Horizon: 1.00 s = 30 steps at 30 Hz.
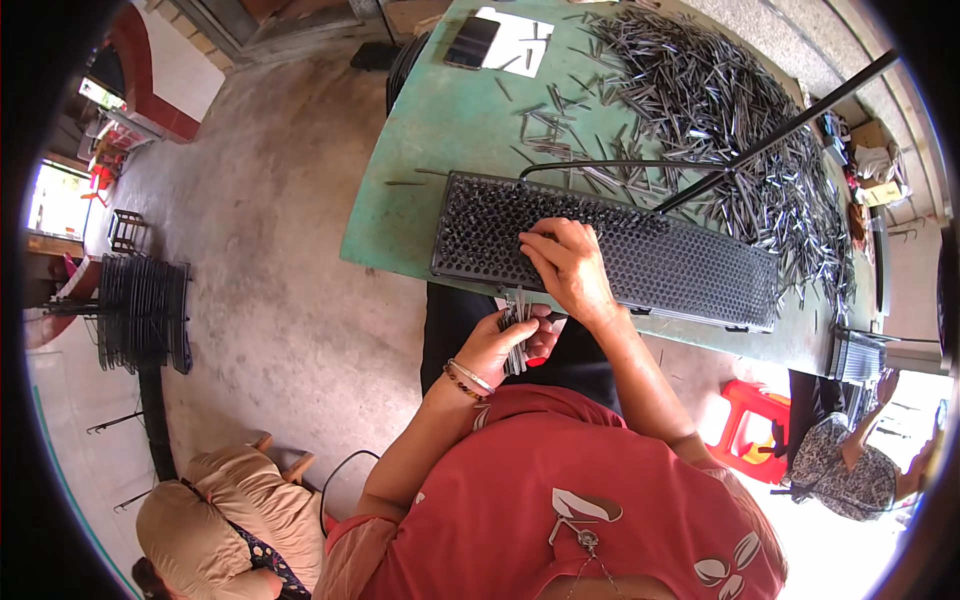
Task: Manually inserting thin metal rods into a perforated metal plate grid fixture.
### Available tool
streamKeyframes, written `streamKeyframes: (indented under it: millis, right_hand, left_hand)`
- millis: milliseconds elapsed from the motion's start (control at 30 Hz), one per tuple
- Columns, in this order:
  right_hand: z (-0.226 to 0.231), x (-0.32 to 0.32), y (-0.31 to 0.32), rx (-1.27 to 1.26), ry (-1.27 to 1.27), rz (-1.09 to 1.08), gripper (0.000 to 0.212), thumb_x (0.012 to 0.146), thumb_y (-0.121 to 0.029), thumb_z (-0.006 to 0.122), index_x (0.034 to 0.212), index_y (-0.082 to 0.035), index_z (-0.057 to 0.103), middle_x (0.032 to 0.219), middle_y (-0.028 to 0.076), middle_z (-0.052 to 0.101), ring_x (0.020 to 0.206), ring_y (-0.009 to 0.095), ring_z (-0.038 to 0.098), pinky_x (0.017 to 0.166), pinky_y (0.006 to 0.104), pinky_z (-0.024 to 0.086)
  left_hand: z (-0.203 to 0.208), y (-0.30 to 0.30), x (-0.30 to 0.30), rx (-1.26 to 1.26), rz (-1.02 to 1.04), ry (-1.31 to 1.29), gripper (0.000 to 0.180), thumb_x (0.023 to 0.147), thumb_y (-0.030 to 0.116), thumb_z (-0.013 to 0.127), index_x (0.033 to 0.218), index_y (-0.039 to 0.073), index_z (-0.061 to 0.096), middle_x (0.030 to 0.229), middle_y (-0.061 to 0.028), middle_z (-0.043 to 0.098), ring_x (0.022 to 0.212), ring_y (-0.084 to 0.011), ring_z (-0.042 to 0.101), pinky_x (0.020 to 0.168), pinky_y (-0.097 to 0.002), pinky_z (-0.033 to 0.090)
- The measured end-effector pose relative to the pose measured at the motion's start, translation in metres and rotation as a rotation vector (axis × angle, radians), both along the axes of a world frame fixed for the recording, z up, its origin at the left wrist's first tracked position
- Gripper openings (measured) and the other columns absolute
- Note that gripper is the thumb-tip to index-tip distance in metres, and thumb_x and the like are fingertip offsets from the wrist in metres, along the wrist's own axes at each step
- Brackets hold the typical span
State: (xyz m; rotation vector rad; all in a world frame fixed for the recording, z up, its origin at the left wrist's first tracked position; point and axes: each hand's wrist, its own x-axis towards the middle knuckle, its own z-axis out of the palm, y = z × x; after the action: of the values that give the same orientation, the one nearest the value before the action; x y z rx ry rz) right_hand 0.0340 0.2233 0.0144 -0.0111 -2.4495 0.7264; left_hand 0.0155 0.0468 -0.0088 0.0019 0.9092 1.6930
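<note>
My left hand (492,345) is closed round a bundle of thin grey sticks (515,355), held just below the table's near edge. A long black rack (690,268) with rows of small round holes lies along that edge. Its left part looks filled with upright dark pieces, while its right part shows bare holes. Over the middle of the rack, my right hand (570,268) has its fingertips pinched together at the holes. Whatever is between those fingertips is hidden or too small to make out.
A large heap of slender dark sticks (740,110) covers the green table's (400,220) far right, with more scattered leftward. A phone (471,42) lies by a white sheet (520,50). A black pole (790,125) slants over the rack. Other people (215,515) sit nearby; a red stool (745,425) stands right.
</note>
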Motion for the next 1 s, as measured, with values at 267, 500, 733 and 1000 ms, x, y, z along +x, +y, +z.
streamKeyframes:
  millis: [267,500,733,1000]
  right_hand:
    - [0.023,0.026,-0.011,-0.545,-0.266,0.174,0.02,0.08,-0.018,0.072,0.086,0.0,0.068,0.079,0.012,0.063,0.067,0.023,0.061,0.061,0.03,0.048]
    - [0.012,0.037,-0.009,-0.937,-0.428,0.152,0.017,0.082,-0.015,0.07,0.087,0.001,0.069,0.078,0.006,0.065,0.068,0.011,0.058,0.061,0.0265,0.047]
    - [0.017,0.03,-0.007,-0.786,-0.218,-0.118,0.019,0.082,-0.013,0.071,0.096,0.0,0.068,0.079,0.007,0.068,0.068,0.01,0.061,0.061,0.0257,0.049]
    - [0.011,0.011,0.004,-0.406,-0.064,-0.068,0.017,0.08,-0.006,0.069,0.096,0.0,0.068,0.089,0.01,0.068,0.074,0.016,0.062,0.069,0.0272,0.049]
  left_hand:
    - [0.015,-0.001,-0.002,0.056,0.081,0.113,0.024,0.094,0.014,0.052,0.112,-0.003,0.055,0.1,-0.0146,0.065,0.089,-0.0209,0.066,0.076,-0.0315,0.055]
    - [0.013,0.0,0.001,0.024,0.055,0.051,0.028,0.095,0.018,0.052,0.11,-0.005,0.055,0.102,-0.0153,0.065,0.091,-0.0245,0.066,0.077,-0.0345,0.056]
    - [0.002,-0.001,-0.001,-0.011,0.148,-0.04,0.033,0.095,0.018,0.051,0.118,-0.005,0.053,0.107,-0.0172,0.063,0.096,-0.0259,0.064,0.076,-0.0362,0.056]
    - [0.005,-0.002,0.001,-0.015,0.028,-0.007,0.031,0.094,0.018,0.052,0.118,-0.001,0.055,0.108,-0.0109,0.063,0.094,-0.0179,0.063,0.077,-0.0337,0.054]
